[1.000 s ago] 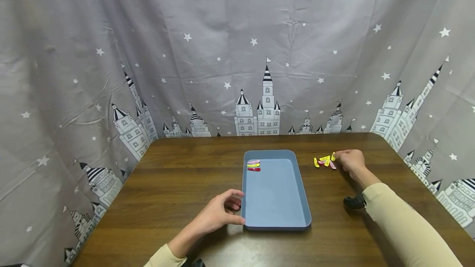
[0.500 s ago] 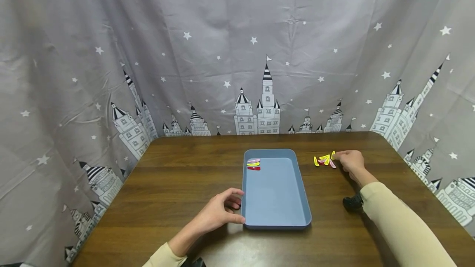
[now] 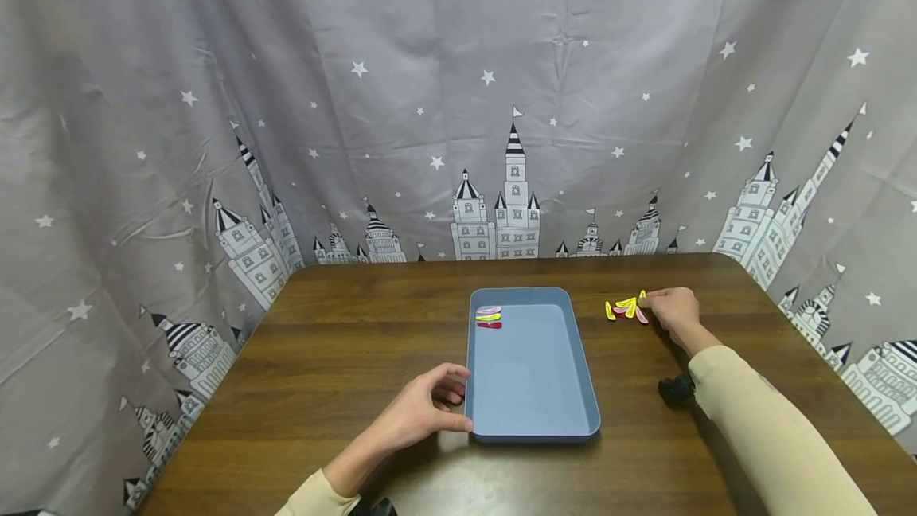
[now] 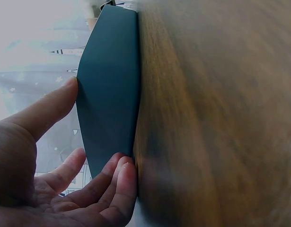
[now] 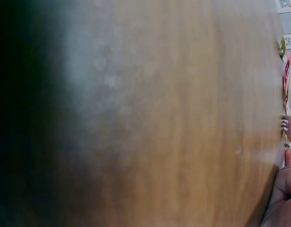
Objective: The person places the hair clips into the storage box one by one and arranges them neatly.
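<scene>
My left hand [image 3: 423, 412] rests against the left side of a blue-grey tray [image 3: 589, 388], thumb and fingertips touching its rim and outer wall. In the left wrist view the fingers [image 4: 124, 184] lie loosely bent on the outside of the tray wall [image 4: 110, 85]. At the back right, my right hand [image 3: 677, 310] pinches a yellow hair clip [image 3: 642, 294] at the edge of a small pile. That pile holds several yellow and pink hair clips [image 3: 630, 309]. In the right wrist view the fingertips and clips [image 5: 286, 80] show only at the right edge.
Inside the tray's far left corner lie a pink hair clip [image 3: 489, 310], a yellow hair clip [image 3: 489, 317] and a red hair clip [image 3: 489, 326] in a stack of rows. The brown wooden table [image 3: 358, 325] reaches back to a grey castle-print curtain [image 3: 401, 102].
The right hand's fingertips have shifted slightly left over the yellow clip, which now shows less. The left hand and the tray have stayed put.
</scene>
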`<state>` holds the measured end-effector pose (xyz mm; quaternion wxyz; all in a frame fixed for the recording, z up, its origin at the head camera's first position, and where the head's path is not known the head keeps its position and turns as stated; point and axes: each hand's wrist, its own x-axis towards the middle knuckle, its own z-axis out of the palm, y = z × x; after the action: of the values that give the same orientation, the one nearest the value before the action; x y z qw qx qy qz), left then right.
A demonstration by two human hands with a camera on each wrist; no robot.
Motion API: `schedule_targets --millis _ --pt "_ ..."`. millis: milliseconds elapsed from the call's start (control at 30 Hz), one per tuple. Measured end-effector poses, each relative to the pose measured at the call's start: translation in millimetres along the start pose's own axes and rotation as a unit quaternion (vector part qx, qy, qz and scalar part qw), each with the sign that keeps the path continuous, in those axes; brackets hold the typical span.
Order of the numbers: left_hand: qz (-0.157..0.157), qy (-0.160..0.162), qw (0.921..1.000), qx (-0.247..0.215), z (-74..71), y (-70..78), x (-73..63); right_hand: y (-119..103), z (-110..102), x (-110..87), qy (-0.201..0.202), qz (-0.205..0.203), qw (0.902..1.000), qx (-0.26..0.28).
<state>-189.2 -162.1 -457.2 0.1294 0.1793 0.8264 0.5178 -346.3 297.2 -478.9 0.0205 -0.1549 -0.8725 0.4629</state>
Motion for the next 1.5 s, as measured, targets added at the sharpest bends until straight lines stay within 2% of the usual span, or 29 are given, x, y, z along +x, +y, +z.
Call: schedule_targets --millis 733,1067,1500 --pt "-0.002 0.001 1.0 0.009 0.0 1.7 0.3 -4.9 1.2 -3.6 0.028 0.018 0.9994 0.003" --pt "-0.01 0.0 0.9999 0.011 -0.7 3.2 1.2 -6.4 0.7 -6.6 0.066 0.018 0.9977 0.006" --pt "-0.012 -0.001 0.9999 0.01 -0.5 4.1 0.3 -4.0 -1.9 -6.8 0.021 0.015 0.9992 0.03"
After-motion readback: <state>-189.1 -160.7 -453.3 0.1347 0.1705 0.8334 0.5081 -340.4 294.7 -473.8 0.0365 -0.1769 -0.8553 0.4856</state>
